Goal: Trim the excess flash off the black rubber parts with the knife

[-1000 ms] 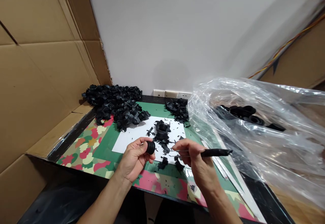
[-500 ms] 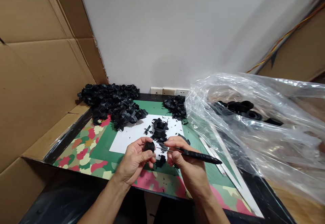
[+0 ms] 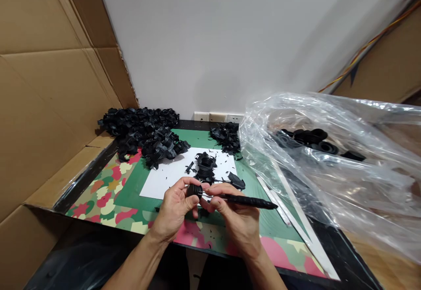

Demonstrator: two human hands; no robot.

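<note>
My left hand (image 3: 173, 206) pinches a small black ribbed rubber part (image 3: 194, 190) between thumb and fingers, just above the near edge of a white sheet (image 3: 164, 177). My right hand (image 3: 234, 218) grips a black pen-like knife (image 3: 250, 201) whose tip rests against the part. The two hands touch over the green mat (image 3: 130, 184). A few more black ribbed parts (image 3: 205, 167) and cut scraps lie on the white sheet right behind the hands.
A big heap of black rubber parts (image 3: 144, 132) fills the back left of the table. A smaller scrap pile (image 3: 227, 136) lies at the back. A large clear plastic bag (image 3: 329, 158) with black parts inside takes up the right side. Cardboard walls (image 3: 42, 88) stand on the left.
My right hand has moved left with the knife until its tip meets the part in my left hand. The view has tilted slightly downward.
</note>
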